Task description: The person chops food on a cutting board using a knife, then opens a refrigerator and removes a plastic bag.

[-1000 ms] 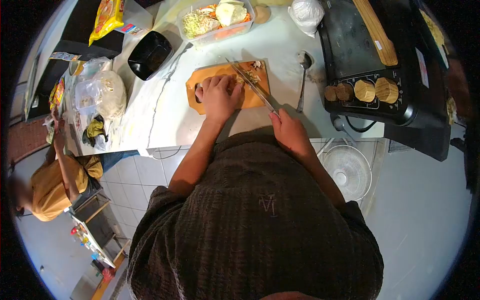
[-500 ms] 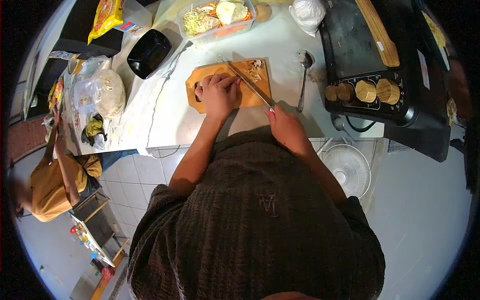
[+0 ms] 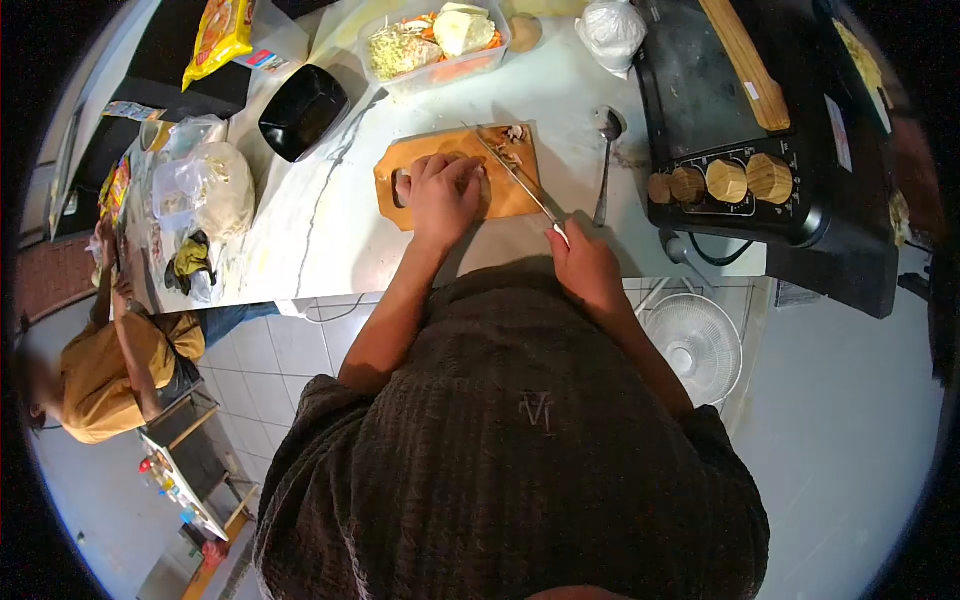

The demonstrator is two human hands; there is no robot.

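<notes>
My right hand [image 3: 586, 258] is closed around the pale handle of a long kitchen knife [image 3: 520, 180]. The blade slants up and left over a wooden cutting board [image 3: 400, 160]. My left hand [image 3: 442, 200] rests on the board with its fingers curled and pressed together; a small pale bit peeks out at the fingertips, but what they hold is mostly hidden. Thin slices of something pale and brownish [image 3: 512, 150] lie at the board's far right, beyond the blade. A slim gap separates the knife from my left fingertips.
Right of the board lies a metal spoon [image 3: 606, 150], then a black electric griddle [image 3: 700, 90] with wooden knobs. Behind are a plastic container of cut vegetables [image 3: 395, 75], a tied white bag [image 3: 612, 35] and a black bowl [image 3: 300, 112]. Another person [image 3: 120, 365] works far left.
The knife and my right hand have shifted slightly right, opening a gap from my left fingertips. My left hand stays nearly in place on the board.
</notes>
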